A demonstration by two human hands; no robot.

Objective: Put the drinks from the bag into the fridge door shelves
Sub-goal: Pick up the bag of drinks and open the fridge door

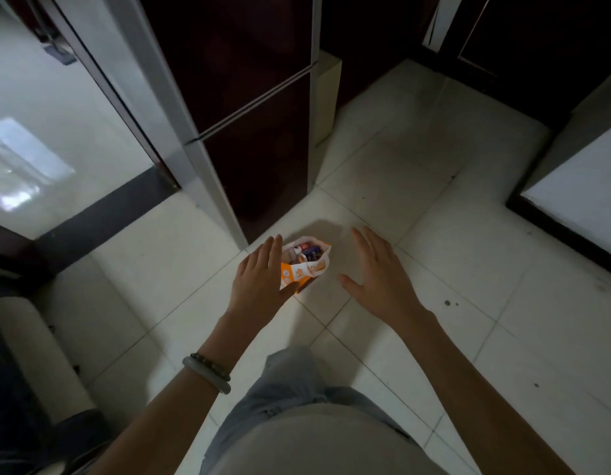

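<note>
Reaching down from either side, two hands bracket one small orange-and-white paper bag (305, 270) that stands upright on the tiled floor (434, 234), its mouth open upward, probably so the drinks (305, 252) can be lifted straight out. The left hand (259, 275), at the bag's 9 o'clock, has straight fingers and overlaps the bag's edge; whether it touches I cannot tell. The right hand (376, 272), at 3 o'clock, is spread too, clear of the bag and holding nothing. Several small packs and bottle tops show inside — at least three, too crowded to count surely. The dark two-door fridge (256, 132) stands at the bag's 11 o'clock, both doors closed — one must be opened before any drink reaches a shelf.
</note>
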